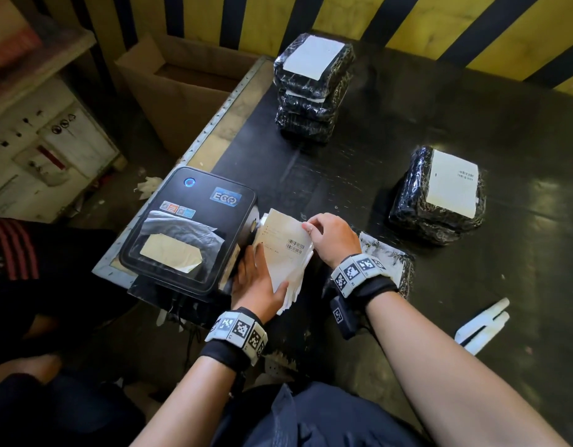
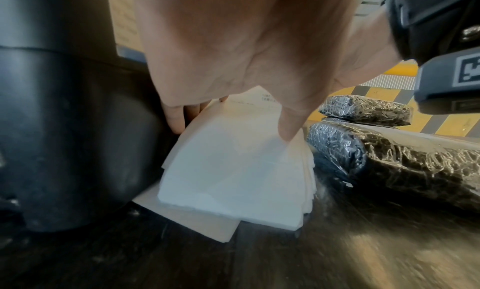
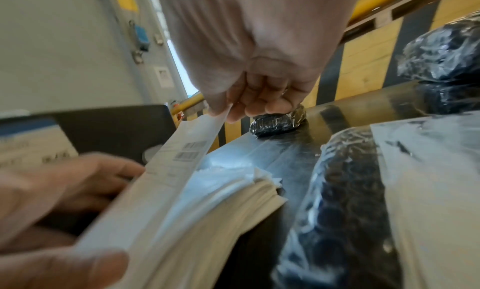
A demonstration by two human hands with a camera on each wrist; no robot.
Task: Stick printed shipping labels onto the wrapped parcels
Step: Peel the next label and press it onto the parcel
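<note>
A stack of white printed labels (image 1: 286,259) stands tilted beside the black label printer (image 1: 188,230). My left hand (image 1: 262,275) grips the stack, thumb on its front (image 2: 288,129) and fingers (image 2: 176,119) behind it. My right hand (image 1: 309,227) pinches the upper right corner of the top label (image 3: 182,160), which carries barcodes and is lifted off the stack (image 3: 221,201). A black wrapped parcel (image 1: 404,269) lies under my right wrist, with a white sheet (image 3: 428,170) on its top.
Wrapped parcels with white labels sit in a stack at the back (image 1: 314,85) and another at the right (image 1: 439,195). White backing strips (image 1: 485,324) lie near the table's front right. An open cardboard box (image 1: 182,91) stands beyond the table's left edge.
</note>
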